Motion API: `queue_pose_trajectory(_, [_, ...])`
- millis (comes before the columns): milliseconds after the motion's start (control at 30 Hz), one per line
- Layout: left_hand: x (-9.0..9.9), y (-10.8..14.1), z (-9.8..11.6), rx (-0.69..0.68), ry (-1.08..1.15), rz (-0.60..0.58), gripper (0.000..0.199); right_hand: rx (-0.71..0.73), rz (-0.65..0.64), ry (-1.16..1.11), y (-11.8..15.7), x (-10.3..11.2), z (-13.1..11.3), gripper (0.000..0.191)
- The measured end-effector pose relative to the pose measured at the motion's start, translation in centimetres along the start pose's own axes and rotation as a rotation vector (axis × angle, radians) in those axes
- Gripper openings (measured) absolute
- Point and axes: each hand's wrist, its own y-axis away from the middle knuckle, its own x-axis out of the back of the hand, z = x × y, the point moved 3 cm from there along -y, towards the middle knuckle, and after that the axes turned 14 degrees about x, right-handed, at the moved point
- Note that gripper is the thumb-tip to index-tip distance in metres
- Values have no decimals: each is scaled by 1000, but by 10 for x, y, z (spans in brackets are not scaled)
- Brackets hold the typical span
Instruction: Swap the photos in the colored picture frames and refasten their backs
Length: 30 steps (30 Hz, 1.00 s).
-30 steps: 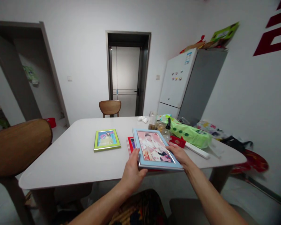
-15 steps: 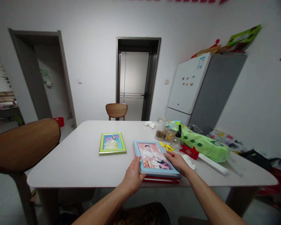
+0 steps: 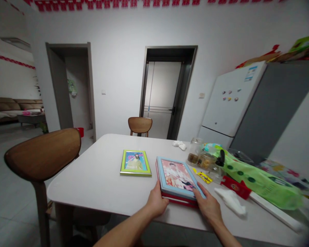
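Blue picture frame [image 3: 175, 176] is lying on a red frame [image 3: 179, 201] near the edge of the white table [image 3: 79, 192]; I'm seeing my left hand [image 3: 157, 202] and right hand [image 3: 208, 206] clasping its sides, fingers spread.

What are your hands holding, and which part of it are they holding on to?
The left hand and right hand hold a light-blue picture frame by its two side edges, near the front. It lies on something flat and red.

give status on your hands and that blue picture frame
Light-blue picture frame lying flat on a red-edged item. Left hand and right hand at its near corners. Yellow tag just off its right edge.
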Motion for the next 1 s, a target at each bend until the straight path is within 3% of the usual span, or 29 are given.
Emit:
queue_pose_trajectory(100, [22,-24,-5,-7,-121,34,63,25,-10,-24,-23,-16,-6,60])
queue_pose_trajectory(233, [69,-42,-23,37,-326,181,53,44,-9,-48,-33,-29,-7,59])
queue_pose_trajectory(333, [101,-40,-43,107,-476,245,39,37,10,-52,-31,-31,-4,59])
queue_pose_trajectory(433, [118,-21,-57,123,-587,258,27,13,8,-30,-29,-31,0,60])
queue_pose_trajectory(567, [129,26,-62,99,-667,271,24,93,79,-3,-19,-24,-2,63])
queue_pose_trajectory(700, [129,79,-65,48,-655,286,37,435,253,-5,26,-17,-36,59])
queue_pose_trajectory(733, [127,89,-66,31,-643,292,43,495,246,-31,42,-19,-48,54])
queue_pose_trajectory(800, [119,103,-67,6,-625,304,45,573,115,-161,73,-33,-74,44])
queue_pose_trajectory(833, [115,106,-68,0,-622,308,41,566,0,-250,86,-44,-85,42])
queue_pose_trajectory(900, [109,109,-69,-5,-611,320,35,411,-177,-404,102,-65,-99,49])
queue_pose_trajectory(1000, [106,110,-68,-11,-557,336,30,27,-253,-664,110,-86,-107,66])
